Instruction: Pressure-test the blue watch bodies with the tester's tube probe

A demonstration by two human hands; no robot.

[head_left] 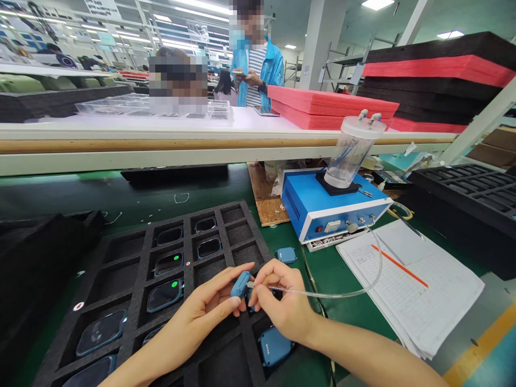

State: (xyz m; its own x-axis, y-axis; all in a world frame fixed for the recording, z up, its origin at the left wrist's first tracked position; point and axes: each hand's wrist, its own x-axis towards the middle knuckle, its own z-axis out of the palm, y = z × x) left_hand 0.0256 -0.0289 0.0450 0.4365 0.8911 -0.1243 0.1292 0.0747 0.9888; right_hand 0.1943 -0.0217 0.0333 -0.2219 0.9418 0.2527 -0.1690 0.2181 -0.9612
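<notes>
Your two hands are close together over one black foam tray (135, 285): the left hand (207, 309) pinches one blue watch-like device (241, 285) between thumb and fingers, while your right hand (284, 301) grips one clear tube (326, 295) near its tip, at the device's edge. Two watches (164, 296) in the tray show green dots. One blue watch back (275, 346) faces up near your right hand; one spare blue unit (286, 255) lies on the green tabletop (363, 317) near one blue machine (322, 207).
</notes>
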